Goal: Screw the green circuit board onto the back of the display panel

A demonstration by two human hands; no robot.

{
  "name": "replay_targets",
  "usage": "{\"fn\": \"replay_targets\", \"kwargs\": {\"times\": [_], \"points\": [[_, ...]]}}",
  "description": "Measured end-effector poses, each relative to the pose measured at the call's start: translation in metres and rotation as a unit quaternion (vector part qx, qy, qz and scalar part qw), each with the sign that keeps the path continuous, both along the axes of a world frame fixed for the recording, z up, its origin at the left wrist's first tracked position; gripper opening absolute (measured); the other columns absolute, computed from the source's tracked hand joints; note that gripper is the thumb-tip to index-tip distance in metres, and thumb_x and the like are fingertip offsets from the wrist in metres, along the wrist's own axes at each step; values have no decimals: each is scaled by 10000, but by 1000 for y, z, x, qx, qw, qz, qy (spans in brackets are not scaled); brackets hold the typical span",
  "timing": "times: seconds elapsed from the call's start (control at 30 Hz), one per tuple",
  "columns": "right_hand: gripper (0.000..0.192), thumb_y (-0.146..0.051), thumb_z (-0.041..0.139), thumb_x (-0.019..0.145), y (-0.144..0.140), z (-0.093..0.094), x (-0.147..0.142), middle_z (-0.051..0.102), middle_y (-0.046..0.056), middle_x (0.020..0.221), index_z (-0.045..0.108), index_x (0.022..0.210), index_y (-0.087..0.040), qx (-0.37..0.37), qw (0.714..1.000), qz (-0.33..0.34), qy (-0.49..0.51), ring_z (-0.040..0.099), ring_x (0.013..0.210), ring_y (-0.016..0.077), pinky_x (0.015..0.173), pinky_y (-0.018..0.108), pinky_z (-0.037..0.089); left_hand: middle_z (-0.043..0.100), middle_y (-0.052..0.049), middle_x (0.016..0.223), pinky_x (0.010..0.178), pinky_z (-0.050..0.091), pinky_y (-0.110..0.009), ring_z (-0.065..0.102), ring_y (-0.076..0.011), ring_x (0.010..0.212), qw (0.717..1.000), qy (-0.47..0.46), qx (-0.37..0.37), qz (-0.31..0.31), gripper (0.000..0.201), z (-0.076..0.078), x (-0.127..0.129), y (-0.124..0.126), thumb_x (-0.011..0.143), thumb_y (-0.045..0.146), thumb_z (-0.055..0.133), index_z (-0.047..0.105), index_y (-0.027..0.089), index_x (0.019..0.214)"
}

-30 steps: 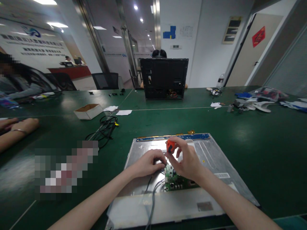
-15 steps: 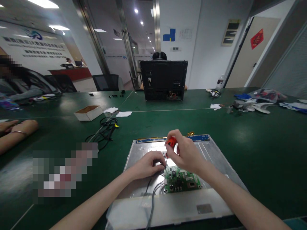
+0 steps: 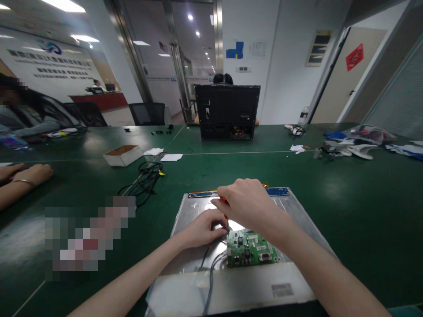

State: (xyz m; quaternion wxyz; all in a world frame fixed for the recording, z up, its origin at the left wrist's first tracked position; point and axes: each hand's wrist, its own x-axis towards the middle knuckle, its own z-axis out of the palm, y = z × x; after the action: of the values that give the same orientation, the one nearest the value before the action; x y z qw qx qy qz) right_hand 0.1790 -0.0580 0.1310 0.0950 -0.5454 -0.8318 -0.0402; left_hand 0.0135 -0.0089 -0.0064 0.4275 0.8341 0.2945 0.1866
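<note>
A flat silver display panel (image 3: 284, 277) lies face down on the green table, with a green circuit board (image 3: 251, 252) on its back. My right hand (image 3: 249, 206) is wrapped round a screwdriver (image 3: 224, 200) with a red handle, mostly hidden by the fingers; its shaft points down at the board's far left corner. At that same corner my left hand (image 3: 209, 225) is closed in a pinch around the shaft's lower end, and what its fingertips hold is hidden. Grey cables (image 3: 211, 281) run from the board's left side toward me. Along the panel's far edge sits a blue strip board (image 3: 277, 191).
Black cables (image 3: 145, 178) and an open white box (image 3: 123, 156) lie to the left. A black monitor housing (image 3: 228, 112) stands across the table before another person. Another person's hands (image 3: 35, 174) rest at the left. Gloves and a plastic bag (image 3: 370, 132) are at the right back.
My right hand has turned over the screwdriver handle, shifting slightly left and covering more of it. My left hand stays at the board's corner.
</note>
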Motion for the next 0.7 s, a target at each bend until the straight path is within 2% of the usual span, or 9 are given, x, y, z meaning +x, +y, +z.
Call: {"fn": "replay_targets", "kwargs": {"times": [0.2, 0.43, 0.7], "points": [[173, -320, 532, 922, -1, -5, 16, 684, 43, 726, 651, 941, -196, -11, 1000, 16, 9, 546, 591, 149, 514, 282, 209, 695, -26, 834, 767, 483, -279, 622, -187, 796, 1000, -14, 2, -23, 86, -2, 0, 2, 789, 113, 622, 683, 157, 831], [125, -262, 495, 914, 0, -6, 22, 654, 21, 722, 600, 922, -194, -13, 999, 46, 24, 503, 581, 130, 512, 287, 177, 686, -22, 832, 777, 467, -285, 614, -192, 822, 999, -3, 28, -17, 80, 7, 1, 0, 789, 116, 633, 688, 166, 819], [102, -241, 496, 900, -1, -7, 20, 655, 14, 725, 587, 917, -198, -4, 997, 65, 35, 493, 574, 127, 507, 285, 174, 690, -17, 803, 732, 471, -273, 607, -184, 769, 999, 4, 45, -13, 79, 9, 2, -1, 764, 129, 616, 676, 166, 800]]}}
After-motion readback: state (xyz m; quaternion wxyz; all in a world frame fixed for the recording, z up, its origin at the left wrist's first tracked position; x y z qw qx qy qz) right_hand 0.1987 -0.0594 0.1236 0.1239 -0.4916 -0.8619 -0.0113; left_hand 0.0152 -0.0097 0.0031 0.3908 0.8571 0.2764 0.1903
